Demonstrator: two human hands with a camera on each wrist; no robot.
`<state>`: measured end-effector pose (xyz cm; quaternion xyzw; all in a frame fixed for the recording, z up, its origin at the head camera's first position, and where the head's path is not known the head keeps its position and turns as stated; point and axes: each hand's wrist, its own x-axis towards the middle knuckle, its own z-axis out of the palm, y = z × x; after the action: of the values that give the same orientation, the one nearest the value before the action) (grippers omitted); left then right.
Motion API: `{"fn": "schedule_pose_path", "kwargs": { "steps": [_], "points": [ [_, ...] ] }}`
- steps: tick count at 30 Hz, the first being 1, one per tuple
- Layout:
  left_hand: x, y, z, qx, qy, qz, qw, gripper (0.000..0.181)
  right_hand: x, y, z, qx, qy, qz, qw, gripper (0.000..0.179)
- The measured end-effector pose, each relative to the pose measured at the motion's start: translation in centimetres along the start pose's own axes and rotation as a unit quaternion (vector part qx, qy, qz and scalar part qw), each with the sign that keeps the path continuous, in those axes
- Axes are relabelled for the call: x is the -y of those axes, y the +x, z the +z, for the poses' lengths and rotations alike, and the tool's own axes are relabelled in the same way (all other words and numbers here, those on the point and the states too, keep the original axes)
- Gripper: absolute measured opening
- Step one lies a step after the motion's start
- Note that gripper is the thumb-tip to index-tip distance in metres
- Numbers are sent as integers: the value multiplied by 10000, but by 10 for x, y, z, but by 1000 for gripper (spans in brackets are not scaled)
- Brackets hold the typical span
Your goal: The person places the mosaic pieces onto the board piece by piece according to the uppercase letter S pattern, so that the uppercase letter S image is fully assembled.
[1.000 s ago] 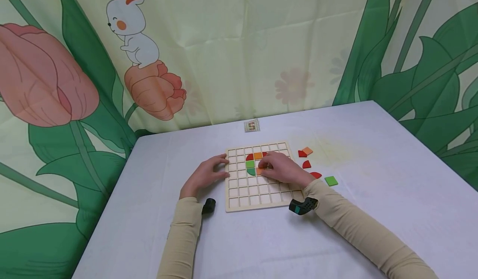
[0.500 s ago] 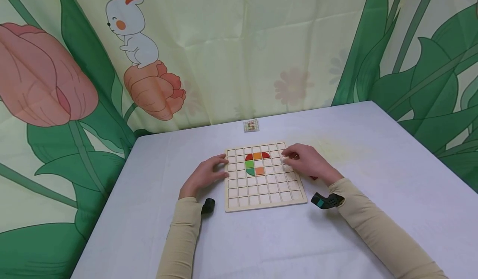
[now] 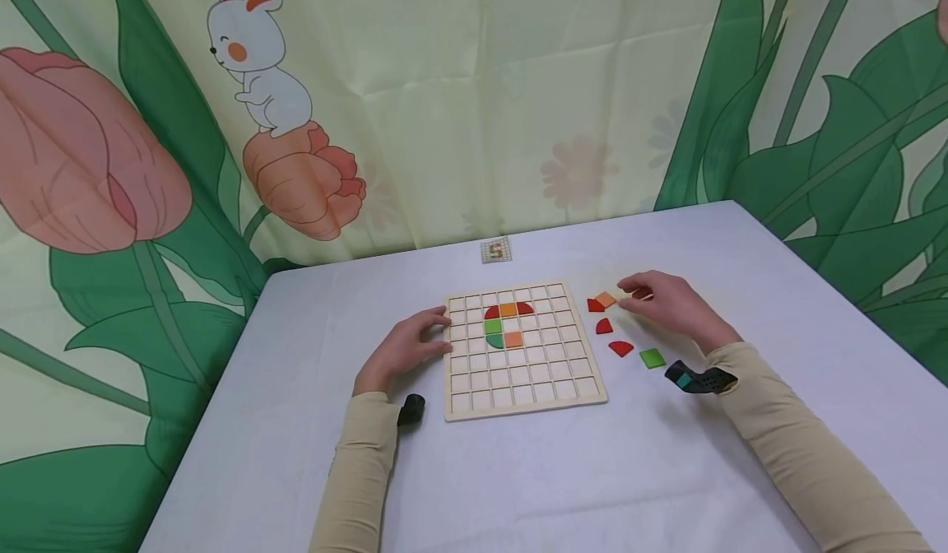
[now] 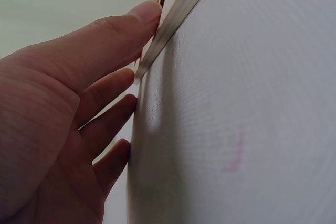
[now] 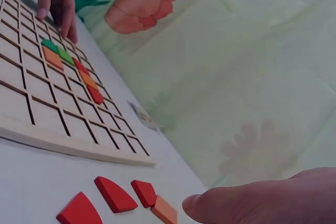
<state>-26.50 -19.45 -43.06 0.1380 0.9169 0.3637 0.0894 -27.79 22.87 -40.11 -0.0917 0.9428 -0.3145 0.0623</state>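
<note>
We see the right hand (image 3: 664, 304) beside the orange tile (image 3: 606, 299), thumb and forefinger held apart with a narrow gap between them; whether the thumb touches the tile we cannot tell. The tile lies on the table (image 3: 518, 479), right of the wooden board (image 3: 526, 388), touching a red piece (image 3: 596, 306). Being square, it shows us no long axis, but it sits askew to the board's edges, one corner pointing away from us.

Nearer us lie a second red piece (image 3: 604, 327), its square corner towards our lower right; a third red piece (image 3: 620, 348), its tip towards us; and a green tile (image 3: 652, 359).

Our left hand (image 3: 403, 347) rests its spread thumb and forefinger against the board's left edge. The board looks roughly square, its near edge rising slightly rightward. On its grid, three pieces make a red-orange-red row running left to right.
</note>
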Motion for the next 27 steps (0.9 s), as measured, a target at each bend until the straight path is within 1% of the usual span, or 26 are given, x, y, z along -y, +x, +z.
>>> {"fn": "schedule_pose_path", "kwargs": {
  "steps": [6,13,19,24,27],
  "points": [
    [1,1,1,9,-4,10,10000,46,-6,1,3,311,-54,165,9994,46],
    [4,1,0,-56,163,177,9997,46,-1,-2,11,506,-133,-34,9986,41],
    [5,1,-1,-36,109,169,9998,47,5,-4,17,723,-59,-160,9972,32],
    [6,2,0,-3,158,116,9998,47,7,-5,19,733,-35,-289,9969,27],
    [6,3,0,8,155,100,9998,47,7,-4,20,726,-19,-281,9970,26]
  ]
}}
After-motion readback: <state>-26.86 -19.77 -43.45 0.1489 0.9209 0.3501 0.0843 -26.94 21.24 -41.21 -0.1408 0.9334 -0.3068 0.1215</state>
